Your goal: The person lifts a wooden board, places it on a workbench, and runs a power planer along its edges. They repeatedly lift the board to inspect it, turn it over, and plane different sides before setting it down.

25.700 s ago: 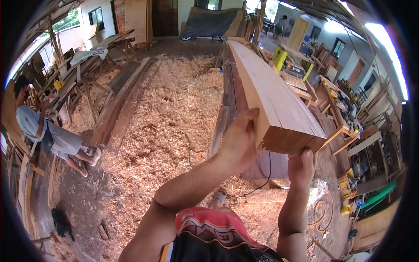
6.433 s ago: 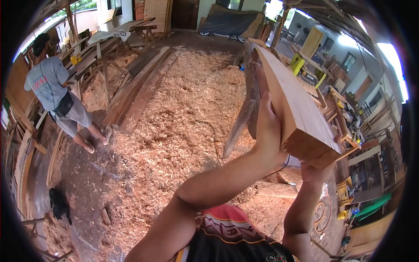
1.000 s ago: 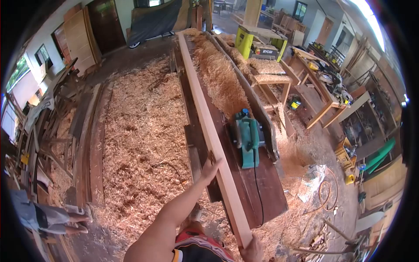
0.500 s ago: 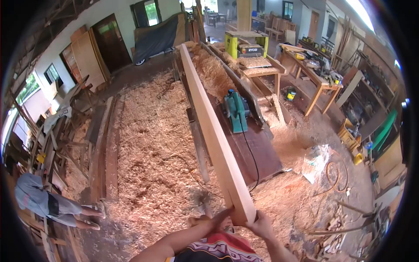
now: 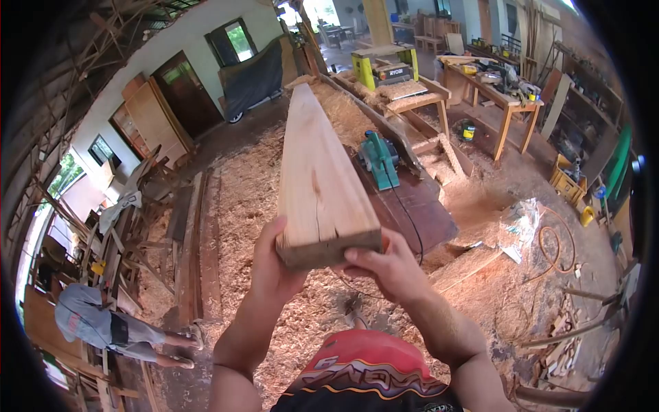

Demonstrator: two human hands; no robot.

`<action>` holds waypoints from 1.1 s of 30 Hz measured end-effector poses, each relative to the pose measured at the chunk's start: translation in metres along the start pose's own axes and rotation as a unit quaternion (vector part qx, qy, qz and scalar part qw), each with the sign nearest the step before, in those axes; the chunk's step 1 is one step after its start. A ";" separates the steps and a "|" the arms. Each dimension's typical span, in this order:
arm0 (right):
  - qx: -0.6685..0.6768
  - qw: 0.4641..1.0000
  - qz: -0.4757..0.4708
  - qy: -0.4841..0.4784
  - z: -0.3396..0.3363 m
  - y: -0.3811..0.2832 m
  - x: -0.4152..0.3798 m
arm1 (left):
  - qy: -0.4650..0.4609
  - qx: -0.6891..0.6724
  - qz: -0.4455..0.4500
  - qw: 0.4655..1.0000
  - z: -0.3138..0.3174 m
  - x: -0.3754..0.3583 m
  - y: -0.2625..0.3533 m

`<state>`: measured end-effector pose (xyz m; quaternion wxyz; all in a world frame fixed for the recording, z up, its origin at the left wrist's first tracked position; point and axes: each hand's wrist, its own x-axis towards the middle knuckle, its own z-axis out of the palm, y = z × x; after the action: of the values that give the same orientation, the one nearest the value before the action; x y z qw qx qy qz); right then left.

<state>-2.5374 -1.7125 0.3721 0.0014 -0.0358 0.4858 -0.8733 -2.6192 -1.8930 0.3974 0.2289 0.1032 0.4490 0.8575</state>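
Note:
A long, thick wooden plank (image 5: 319,172) stretches away from me, its near end raised in front of my chest. Its broad face is turned up, with cracks close to the darker cut end. My left hand (image 5: 271,257) grips the left corner of that end, fingers beneath the wood. On the right corner my right hand (image 5: 388,266) is closed, its thumb against the end face. The far end lies near a heap of shavings. Right of the plank, a green electric hand planer (image 5: 379,161) sits on a dark brown board (image 5: 419,220), its black cord trailing toward me.
Wood shavings (image 5: 247,192) cover the floor. A yellow-green thickness planer (image 5: 386,67) stands on a wooden stand behind. To its right is a workbench (image 5: 491,89) loaded with tools. Another person (image 5: 103,323) bends over at the left, beside stacked timber. A hose (image 5: 556,240) coils at the right.
The plank's near end has risen and rolled so its broad face is up. Both my hands have come up with it, now on either corner. My view has tilted somewhat.

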 end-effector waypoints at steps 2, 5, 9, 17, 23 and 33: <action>0.008 1.000 -0.017 0.009 0.002 -0.009 0.003 | 0.001 0.018 0.016 1.000 0.015 0.003 0.006; 0.019 0.999 -0.027 0.012 0.003 -0.019 0.004 | -0.027 0.009 0.012 1.000 0.020 0.008 0.011; 0.012 0.999 -0.031 0.011 0.001 -0.025 0.006 | -0.027 0.008 0.016 0.999 0.022 0.012 0.013; 0.024 0.999 -0.042 0.002 -0.001 -0.028 0.009 | 0.010 -0.010 0.028 1.000 0.028 0.014 0.012; 0.020 0.999 -0.040 0.007 -0.004 -0.027 0.009 | -0.006 -0.007 0.027 1.000 0.028 0.013 0.012; -0.121 0.973 -0.165 0.108 -0.009 -0.015 0.013 | -0.046 -0.047 -0.014 0.998 0.003 0.025 -0.019</action>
<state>-2.5508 -1.6977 0.3813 -0.1998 -0.0206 0.5727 -0.7948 -2.6340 -1.8688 0.3829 0.2661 0.1253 0.3987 0.8686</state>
